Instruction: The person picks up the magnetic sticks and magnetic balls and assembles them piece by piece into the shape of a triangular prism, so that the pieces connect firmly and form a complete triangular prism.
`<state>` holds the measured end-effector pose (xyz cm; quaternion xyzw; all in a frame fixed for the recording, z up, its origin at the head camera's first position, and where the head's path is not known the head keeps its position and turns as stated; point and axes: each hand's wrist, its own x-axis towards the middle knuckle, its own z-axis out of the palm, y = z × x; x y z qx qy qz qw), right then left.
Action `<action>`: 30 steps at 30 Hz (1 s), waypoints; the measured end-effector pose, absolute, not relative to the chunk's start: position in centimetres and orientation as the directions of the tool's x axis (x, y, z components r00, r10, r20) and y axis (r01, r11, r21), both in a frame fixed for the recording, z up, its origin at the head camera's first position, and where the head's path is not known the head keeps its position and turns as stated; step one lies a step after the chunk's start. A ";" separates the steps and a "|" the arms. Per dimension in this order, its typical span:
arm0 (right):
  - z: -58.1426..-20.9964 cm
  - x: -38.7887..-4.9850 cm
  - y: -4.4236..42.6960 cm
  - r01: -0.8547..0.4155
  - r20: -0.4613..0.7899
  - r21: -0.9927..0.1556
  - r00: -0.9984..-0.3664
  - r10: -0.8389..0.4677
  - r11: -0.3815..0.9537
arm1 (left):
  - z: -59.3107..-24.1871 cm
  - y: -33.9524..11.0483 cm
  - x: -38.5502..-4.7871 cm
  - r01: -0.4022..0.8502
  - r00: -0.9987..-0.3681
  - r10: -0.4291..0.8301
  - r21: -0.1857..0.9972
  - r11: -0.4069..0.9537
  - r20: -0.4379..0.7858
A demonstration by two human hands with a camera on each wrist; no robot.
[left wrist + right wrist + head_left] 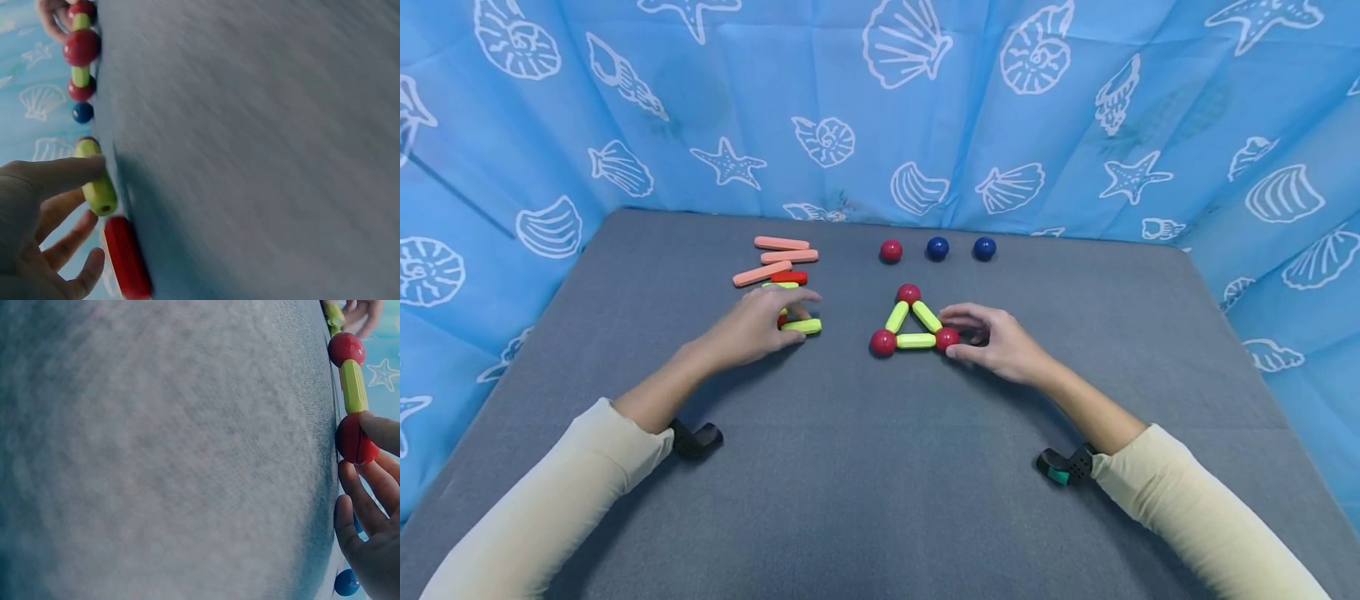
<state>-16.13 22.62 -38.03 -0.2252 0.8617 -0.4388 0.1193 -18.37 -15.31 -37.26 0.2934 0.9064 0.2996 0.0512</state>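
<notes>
A triangle of three red balls joined by three yellow-green rods (916, 341) lies flat mid-table. My right hand (1000, 342) holds its near right red ball (947, 337) between thumb and fingers, also seen in the right wrist view, where the ball (356, 439) shows a seam. To the left, my left hand (752, 327) has its thumb and a finger at a loose yellow-green rod (802, 327). In the left wrist view the thumb lies across this rod (100, 190). A red rod (789, 277) and more yellow-green pieces are partly hidden behind that hand.
Several salmon-pink rods (789, 257) lie beyond the left hand. Along the back sit a loose red ball (891, 251) and two blue balls, one at centre (937, 247) and one farther right (984, 247). A blue shell-print curtain (850, 83) borders the grey table (880, 467).
</notes>
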 end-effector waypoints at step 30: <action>-38.1 -16.3 22.6 -0.273 -0.013 -0.818 -0.871 -0.491 0.506 | -37.4 -2.4 -23.5 0.346 -0.875 0.431 0.908 0.235 0.221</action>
